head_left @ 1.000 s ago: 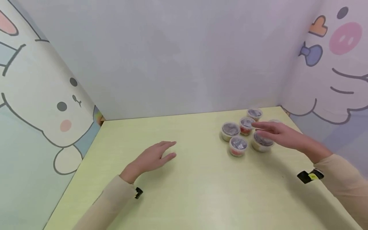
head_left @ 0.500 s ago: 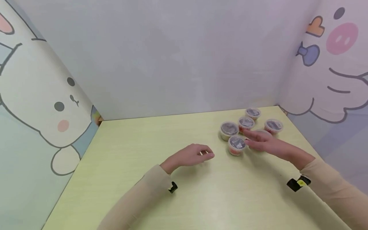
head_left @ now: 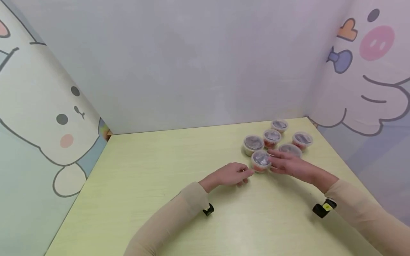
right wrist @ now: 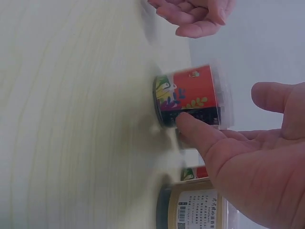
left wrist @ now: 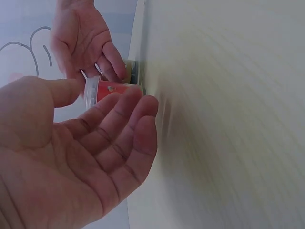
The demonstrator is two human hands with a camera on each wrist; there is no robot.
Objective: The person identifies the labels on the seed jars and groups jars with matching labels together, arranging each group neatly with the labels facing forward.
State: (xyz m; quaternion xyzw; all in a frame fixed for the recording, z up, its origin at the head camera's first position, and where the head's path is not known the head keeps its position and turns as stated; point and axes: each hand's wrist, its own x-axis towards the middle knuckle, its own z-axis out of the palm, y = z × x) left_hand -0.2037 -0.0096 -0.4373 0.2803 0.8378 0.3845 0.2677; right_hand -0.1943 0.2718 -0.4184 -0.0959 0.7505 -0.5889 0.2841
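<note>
A small round tub (head_left: pixel 261 159) with a clear lid stands at the front of a cluster of tubs. Its label shows red with coloured leaf prints on the tub (right wrist: pixel 190 93) in the right wrist view. My right hand (head_left: pixel 293 166) is at its right side, fingers extended and fingertips right at its wall. On the other side, my left hand (head_left: pixel 232 174) is close by, fingers loosely curled and holding nothing. Behind my right fingers is a wider tub (head_left: pixel 290 150), partly hidden. Another wide tub (head_left: pixel 253 143) sits just behind the front one on the left.
Farther back stand a red tub (head_left: pixel 272 137), one in the rear (head_left: pixel 279 125) and one at the right (head_left: pixel 302 139). The pale yellow table (head_left: pixel 153 156) meets a plain back wall (head_left: pixel 192 71). Cartoon-printed panels (head_left: pixel 381 81) flank both sides.
My left hand has moved right across the table to the front tub. My right hand has shifted left and down from above the right-hand tubs, uncovering the far right one.
</note>
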